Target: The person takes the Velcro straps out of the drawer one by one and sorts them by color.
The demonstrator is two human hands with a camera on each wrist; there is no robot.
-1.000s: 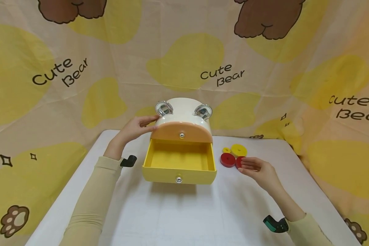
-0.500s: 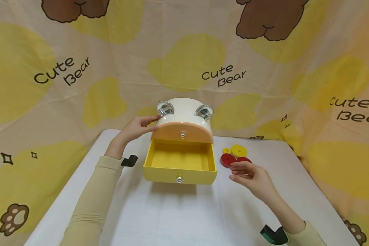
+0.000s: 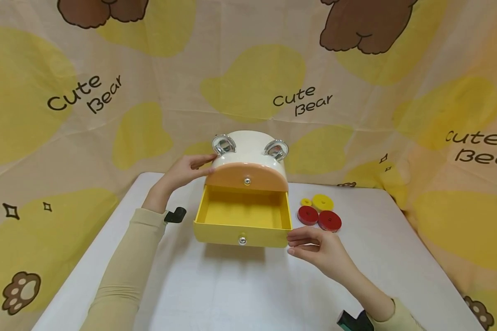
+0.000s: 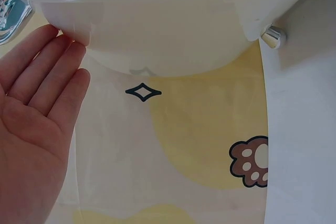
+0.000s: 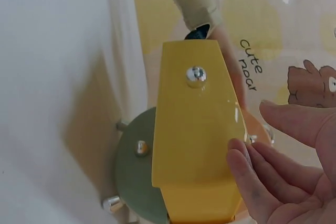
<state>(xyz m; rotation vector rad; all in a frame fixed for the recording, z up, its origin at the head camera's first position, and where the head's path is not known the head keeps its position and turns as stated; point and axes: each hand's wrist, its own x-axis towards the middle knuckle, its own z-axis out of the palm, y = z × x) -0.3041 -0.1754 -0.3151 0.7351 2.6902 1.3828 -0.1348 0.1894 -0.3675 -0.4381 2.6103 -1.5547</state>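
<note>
The yellow plastic drawer (image 3: 219,233) with a round silver knob (image 3: 242,240) juts out from the glossy white, round-topped box (image 3: 250,147), which sits in the middle of the white-covered surface (image 3: 240,294). Over at its front right corner I see the right hand (image 3: 320,248), released, fingers lightly bent and thumb apart; whether the fingertips touch the drawer I can't tell. The left hand (image 3: 183,173) is released too, fingers straight, resting against the box's left side. An orange, arched drawer front (image 3: 228,177) is just above the yellow one, with two shiny silver ears (image 3: 223,145) higher up. Right of the box, two red discs (image 3: 329,221) lie beside a large yellow disc (image 3: 322,202) and a small yellow disc (image 3: 302,203). Behind hangs a bear-print cloth (image 3: 182,69).
</note>
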